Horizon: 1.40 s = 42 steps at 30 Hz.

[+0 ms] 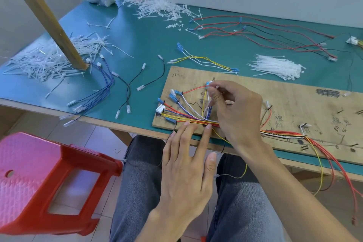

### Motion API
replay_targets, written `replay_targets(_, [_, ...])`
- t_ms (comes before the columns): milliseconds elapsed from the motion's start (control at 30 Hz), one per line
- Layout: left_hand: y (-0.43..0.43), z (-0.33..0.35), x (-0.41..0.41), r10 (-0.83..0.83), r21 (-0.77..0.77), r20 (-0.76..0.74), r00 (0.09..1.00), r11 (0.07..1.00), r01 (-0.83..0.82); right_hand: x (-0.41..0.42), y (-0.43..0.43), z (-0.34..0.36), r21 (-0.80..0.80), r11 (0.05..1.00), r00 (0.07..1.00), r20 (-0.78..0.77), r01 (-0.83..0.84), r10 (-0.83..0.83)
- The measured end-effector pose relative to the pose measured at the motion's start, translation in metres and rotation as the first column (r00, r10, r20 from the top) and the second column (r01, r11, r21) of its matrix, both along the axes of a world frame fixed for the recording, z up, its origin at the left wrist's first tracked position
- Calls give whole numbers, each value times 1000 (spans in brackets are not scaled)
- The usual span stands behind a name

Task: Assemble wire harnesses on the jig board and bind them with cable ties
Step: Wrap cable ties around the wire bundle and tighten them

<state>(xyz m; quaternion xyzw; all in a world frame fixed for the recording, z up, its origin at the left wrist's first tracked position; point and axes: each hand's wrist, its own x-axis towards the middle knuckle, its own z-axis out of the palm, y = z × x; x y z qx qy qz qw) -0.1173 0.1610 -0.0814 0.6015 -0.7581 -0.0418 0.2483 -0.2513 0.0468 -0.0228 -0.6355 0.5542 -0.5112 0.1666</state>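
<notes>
**Step in hand (judged):** routing one branch wire to its peg, ahead of binding.

**Location.** The jig board (294,92) lies on the teal surface (147,31), along its near edge. The wire bundle (196,121) runs along the near side of the board. At the left it fans out to blue terminals (173,96) and a white connector (160,109). At the right, red and yellow wires hang off the edge of the surface.

**Hands.**
- The left hand (186,155) is flat with straight fingers. Its fingertips (186,123) press the bundle against the board.
- The right hand (237,110) has a narrow grip. Thumb and forefinger pinch a pale wire end at the top of the rising branch, just beside a blue-sleeved terminal (207,84) and a small peg (213,79). Which wire of the branch is pinched cannot be told.

**Procedure (advice).**
1. Hold the left fingertips on the bundle at the point where the branch leaves it, so the laid wires do not lift or shift when the branch is pulled.
2. Pull the pinched end with light tension only. A hard pull is likely to drag the neighbouring terminals off their pegs.
3. Seat the end at the peg so that the wire lies flat on the board and does not cross the red wire there.
4. Check that the branch joins the bundle parallel to it before releasing the left hand.
5. Take a tie from the stack of cable ties (275,66), which lies on the surface just beyond the board.

**Caution.** A loose yellow wire (242,173) hangs over the lap and may snag on a wrist.
</notes>
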Motion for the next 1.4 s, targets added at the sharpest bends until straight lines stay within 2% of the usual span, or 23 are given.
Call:
replay_targets(233, [1,-1,0,-2,-3,-17,1000,1000,2,2,14,0,83,995,998,-4,-56,56])
replay_targets(433, [0,-2,0,-7,-18,-16,1000,1000,7,3,22,-6,20,997,989,-131,75,-72])
replay_targets(700, [0,-3,1,-9,-31,-14,1000,999,9,-2,20,-14,-3,998,943,-327,56,-53])
replay_targets(800, [-1,-3,2,-8,-29,-3,1000,1000,8,-3,20,-15,19,999,957,-290,28,-22])
replay_targets(933, [-1,-4,3,-9,-31,-6,1000,999,9,-4,20,-14,2,1000,991,-132,-31,31])
replay_targets(1167, [-1,-3,4,-12,-32,-9,1000,999,12,-3,21,-10,32,998,985,-160,-54,59])
replay_targets(1400, [-1,-4,4,-13,-26,2,1000,1000,13,-5,22,-11,77,995,994,-85,-56,62])
